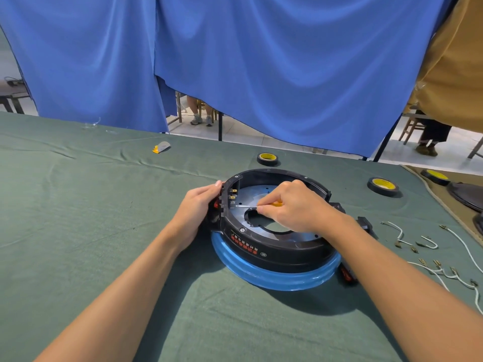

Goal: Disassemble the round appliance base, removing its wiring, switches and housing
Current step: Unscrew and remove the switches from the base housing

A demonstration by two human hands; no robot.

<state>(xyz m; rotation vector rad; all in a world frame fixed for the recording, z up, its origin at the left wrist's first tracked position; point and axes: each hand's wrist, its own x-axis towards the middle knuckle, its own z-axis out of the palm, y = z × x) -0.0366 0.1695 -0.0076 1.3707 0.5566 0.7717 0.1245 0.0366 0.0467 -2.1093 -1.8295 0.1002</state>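
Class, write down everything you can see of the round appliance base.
The round appliance base is a black plastic-looking shell with a blue ring beneath, lying open side up on the cloth. Inside, a grey metal plate with a central hole shows. The left hand grips its left wall; the right hand holds a screwdriver to terminals there.

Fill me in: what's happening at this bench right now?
A person is stripping a round black plastic appliance base with a blue lower ring on a green-clothed table. The left hand grips its left wall by the red switches; the right hand holds a small orange-handled screwdriver, tip at the switch terminals inside. Loose white wires with brass connectors lie to the right.
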